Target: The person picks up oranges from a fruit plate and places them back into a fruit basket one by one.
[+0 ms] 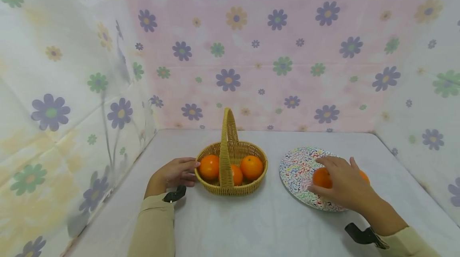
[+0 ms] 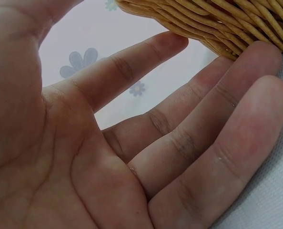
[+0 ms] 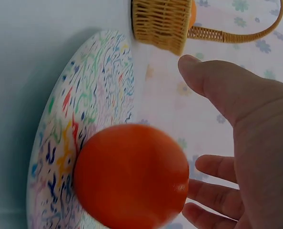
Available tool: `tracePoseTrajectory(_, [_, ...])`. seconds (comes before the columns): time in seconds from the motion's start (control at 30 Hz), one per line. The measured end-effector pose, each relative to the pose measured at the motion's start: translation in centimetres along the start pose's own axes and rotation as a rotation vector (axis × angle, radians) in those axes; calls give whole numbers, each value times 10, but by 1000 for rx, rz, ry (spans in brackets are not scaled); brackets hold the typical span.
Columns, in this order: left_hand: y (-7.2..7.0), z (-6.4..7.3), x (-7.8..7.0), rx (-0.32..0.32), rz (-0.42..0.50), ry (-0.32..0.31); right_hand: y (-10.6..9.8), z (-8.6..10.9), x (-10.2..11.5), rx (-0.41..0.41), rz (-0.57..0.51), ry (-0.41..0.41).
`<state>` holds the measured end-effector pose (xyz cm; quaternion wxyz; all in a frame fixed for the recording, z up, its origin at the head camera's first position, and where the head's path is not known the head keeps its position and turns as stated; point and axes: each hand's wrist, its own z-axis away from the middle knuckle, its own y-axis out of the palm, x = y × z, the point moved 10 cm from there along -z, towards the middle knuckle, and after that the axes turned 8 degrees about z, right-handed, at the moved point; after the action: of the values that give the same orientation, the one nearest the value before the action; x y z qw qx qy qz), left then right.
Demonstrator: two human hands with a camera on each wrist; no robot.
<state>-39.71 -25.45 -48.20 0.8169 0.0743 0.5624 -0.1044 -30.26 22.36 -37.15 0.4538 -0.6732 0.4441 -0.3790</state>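
A wicker basket [image 1: 251, 189] with a tall handle stands mid-table, holding three oranges: one on the left [image 1: 209, 167], one on the right [image 1: 251, 168], and one partly behind the handle [image 1: 236, 175]. My left hand [image 1: 176, 172] is at the basket's left end, its extended fingertips against the wicker [image 2: 198, 24]. To the right lies a round plate [image 1: 296, 173] with multicoloured squiggles. Above it my right hand [image 1: 343, 185] spreads its fingers over an orange [image 3: 132, 176]; the thumb is apart from the fruit. Another orange [image 1: 364, 176] shows partly behind that hand.
A white cloth [image 1: 230, 225] covers the table. Flower-printed fabric [image 1: 248, 49] hangs behind it and along both sides. Between basket and plate is a narrow strip of cloth. Each wrist wears a dark strap-on piece [image 1: 175, 194].
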Motion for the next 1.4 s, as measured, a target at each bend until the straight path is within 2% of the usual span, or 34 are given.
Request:
tracePoseTrajectory(0.23, [0, 1, 1, -2, 6, -1, 6, 8, -22, 43, 30, 72])
tracePoseTrajectory(0.47, [0, 2, 1, 0, 10, 0, 10, 12, -29, 72, 37, 76])
tracePoseTrajectory(0.93, [3, 1, -2, 19, -18, 0, 20, 12, -40, 67, 31, 95])
tracePoseTrajectory(1.17, [-1, 0, -1, -1, -11, -12, 17, 5, -34, 46, 17, 81])
tracePoseTrajectory(1.4, [-1, 1, -1, 9, -4, -12, 10, -5, -23, 33, 15, 57])
